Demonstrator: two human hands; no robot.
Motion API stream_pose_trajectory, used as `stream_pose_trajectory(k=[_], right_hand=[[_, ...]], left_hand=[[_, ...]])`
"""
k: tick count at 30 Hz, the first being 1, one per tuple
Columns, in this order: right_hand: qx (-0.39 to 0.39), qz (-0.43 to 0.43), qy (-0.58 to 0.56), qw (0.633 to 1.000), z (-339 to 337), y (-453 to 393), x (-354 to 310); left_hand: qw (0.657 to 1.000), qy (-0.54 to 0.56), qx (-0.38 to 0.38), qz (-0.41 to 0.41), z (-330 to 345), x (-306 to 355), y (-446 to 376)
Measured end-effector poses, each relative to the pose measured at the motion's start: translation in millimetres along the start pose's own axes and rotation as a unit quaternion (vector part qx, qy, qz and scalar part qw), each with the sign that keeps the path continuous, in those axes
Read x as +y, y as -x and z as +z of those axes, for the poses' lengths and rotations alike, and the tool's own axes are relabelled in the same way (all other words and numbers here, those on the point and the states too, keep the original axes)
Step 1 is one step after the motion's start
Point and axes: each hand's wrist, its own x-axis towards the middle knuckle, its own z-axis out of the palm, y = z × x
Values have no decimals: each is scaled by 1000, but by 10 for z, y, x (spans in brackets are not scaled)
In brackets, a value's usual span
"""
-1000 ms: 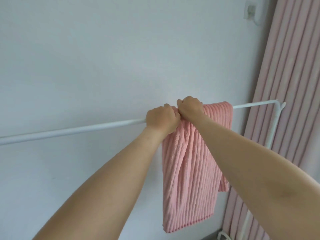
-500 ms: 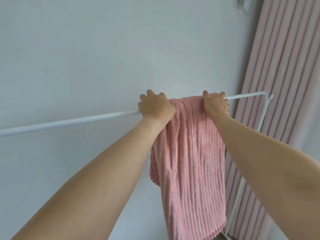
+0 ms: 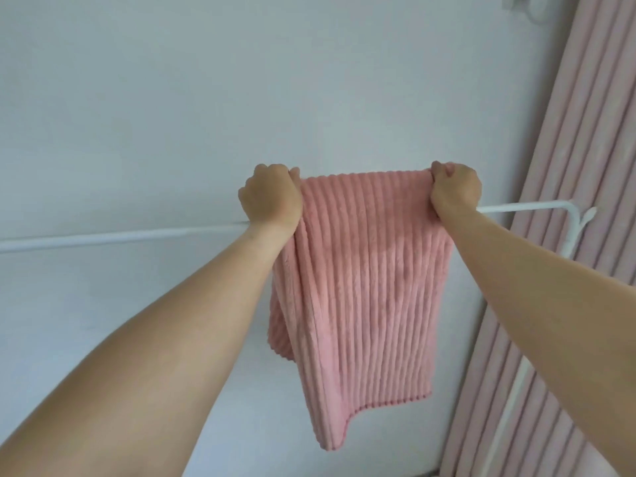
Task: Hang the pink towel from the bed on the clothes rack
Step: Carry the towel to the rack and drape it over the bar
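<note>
The pink ribbed towel [image 3: 361, 290] hangs folded, its top fold stretched flat between my two hands and lifted a little above the white rail of the clothes rack [image 3: 120, 236]. My left hand [image 3: 270, 197] is closed on the fold's left end. My right hand [image 3: 454, 189] is closed on its right end. The rail runs behind the towel and my wrists and comes out again on the right, where it bends down into the rack's post [image 3: 509, 401]. A back layer of the towel shows at the lower left, behind the front one.
A plain white wall stands close behind the rack. A pink pleated curtain [image 3: 564, 235] hangs at the right, just past the rack's corner. A wall socket with a cable [image 3: 523, 5] sits at the top right.
My hands started together at the middle of the towel's top fold and have slid apart along it, spreading the bunched towel out wide. The fold now sits higher than the rail.
</note>
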Motion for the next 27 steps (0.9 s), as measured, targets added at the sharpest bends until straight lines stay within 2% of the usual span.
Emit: stream_pose_trajectory(k=[2, 5, 7, 10, 12, 13, 15, 17, 19, 21, 24, 25, 27], right_hand=[[25, -16, 10, 1000, -72, -139, 46], [-46, 29, 154, 987, -52, -169, 260], [-61, 86, 207, 973, -24, -100, 398], [-32, 141, 181, 973, -18, 57, 487], [28, 168, 161, 972, -5, 225, 442], [68, 147, 175, 971, 6, 329, 387], [113, 39, 186, 975, 37, 599, 219], [107, -84, 111, 984, 117, 933, 83], [34, -122, 0, 992, 218, 1387, -50], [-38, -133, -33, 990, 331, 1824, -163], [-76, -163, 9, 984, 496, 2249, -294], [-79, -160, 24, 984, 557, 2343, -340], [-74, -153, 75, 983, 653, 2491, -436]], left_hand=[[999, -39, -20, -30, 10, 58, 9], [988, -96, -107, -51, 81, 94, 130], [989, -68, -129, -11, 110, 66, 195], [989, -25, -119, 84, 121, 54, 303], [989, -46, -65, 126, 120, 53, 390], [989, -56, -23, 138, 127, 47, 435], [986, -8, 73, 148, 178, -5, 570], [970, 118, 162, 140, 281, -52, 777], [948, 215, 202, 120, 390, -140, 1052], [944, 277, 174, 38, 469, -297, 1250], [928, 333, 31, -165, 497, -519, 1244], [908, 368, -32, -196, 481, -584, 1171], [834, 482, -163, -215, 423, -651, 1006]])
